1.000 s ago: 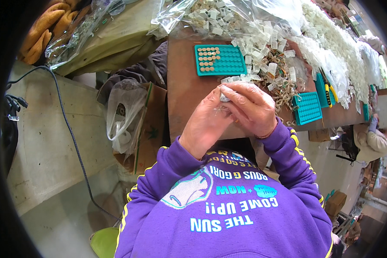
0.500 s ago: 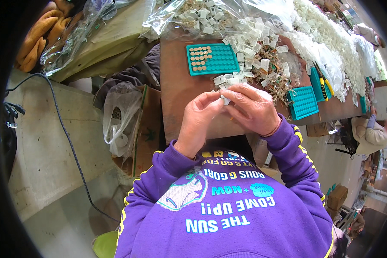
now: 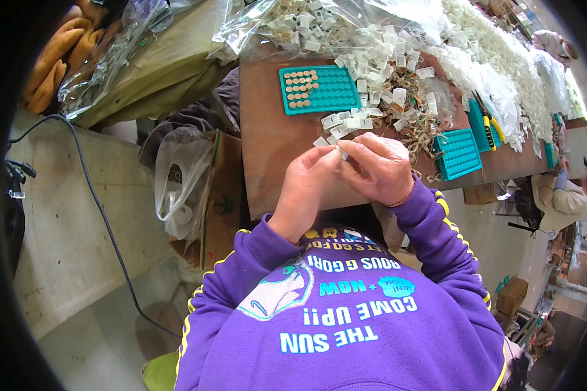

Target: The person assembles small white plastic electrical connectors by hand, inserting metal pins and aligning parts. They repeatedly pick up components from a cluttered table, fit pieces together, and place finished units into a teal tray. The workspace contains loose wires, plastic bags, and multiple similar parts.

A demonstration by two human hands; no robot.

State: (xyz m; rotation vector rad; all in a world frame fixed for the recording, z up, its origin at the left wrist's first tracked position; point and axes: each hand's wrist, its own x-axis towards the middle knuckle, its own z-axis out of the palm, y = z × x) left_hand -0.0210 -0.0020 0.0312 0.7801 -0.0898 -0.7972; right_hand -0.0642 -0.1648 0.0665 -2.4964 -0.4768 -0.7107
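My left hand [image 3: 301,192] and my right hand [image 3: 383,171] meet just over the table's front edge. Their fingertips pinch a small white plastic piece [image 3: 342,154] between them, mostly hidden by the fingers. Right beyond the fingertips, several loose white plastic cases [image 3: 349,121] lie on the brown tabletop [image 3: 267,143]. Further off sits a teal tray [image 3: 340,96] with rows of round tan discs [image 3: 300,85] in its left part. To the right of my hands is another teal tray [image 3: 458,154], its pockets showing no discs.
A heap of white cases [image 3: 381,58] and tangled thin strands [image 3: 416,120] covers the table's far side. Yellow-handled pliers [image 3: 494,133] rest by a third teal tray [image 3: 477,124]. On the left stand a cardboard box [image 3: 222,195] and a plastic bag [image 3: 182,163]. A co-worker [image 3: 563,202] is at far right.
Both hands stay together, and the right has shifted slightly left and nearer. The fingers now cover more of the white piece. A loose case beside the fingertips shows more clearly.
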